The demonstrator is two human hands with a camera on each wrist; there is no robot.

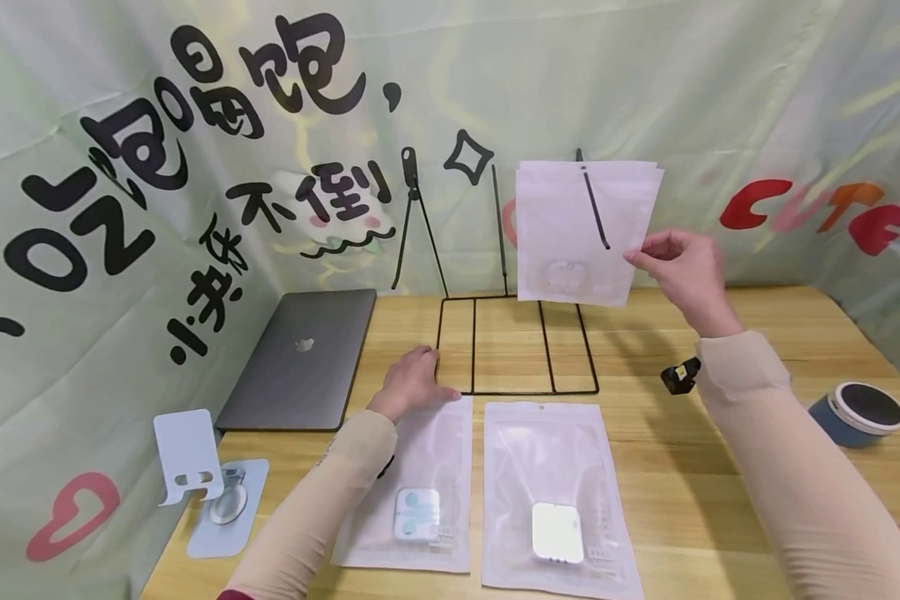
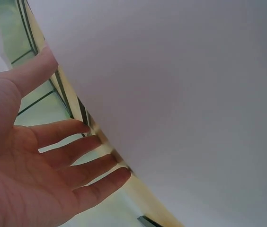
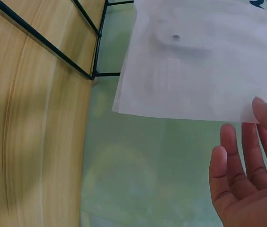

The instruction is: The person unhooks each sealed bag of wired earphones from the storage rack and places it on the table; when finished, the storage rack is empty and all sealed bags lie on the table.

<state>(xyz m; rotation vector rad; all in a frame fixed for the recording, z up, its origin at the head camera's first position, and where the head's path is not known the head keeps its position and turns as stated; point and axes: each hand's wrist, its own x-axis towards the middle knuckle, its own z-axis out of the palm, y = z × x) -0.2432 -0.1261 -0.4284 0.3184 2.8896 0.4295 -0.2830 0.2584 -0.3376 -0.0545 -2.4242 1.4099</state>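
Observation:
A black wire display rack stands at the back of the table, with white pouches hanging from its right hook arm. My right hand pinches the right edge of a hanging pouch, thumb in front in the right wrist view. A small rounded item shows faintly through its lower part. My left hand lies at the rack's front left corner, by the top edge of a flat pouch holding a white boxed item with earphone-like shapes. In the left wrist view its fingers are spread and loosely bent.
Right of that pouch lies another pouch with a white square item inside. A grey laptop lies at the left, a white phone stand nearer me. At the right are a blue round speaker-like object and the wooden table.

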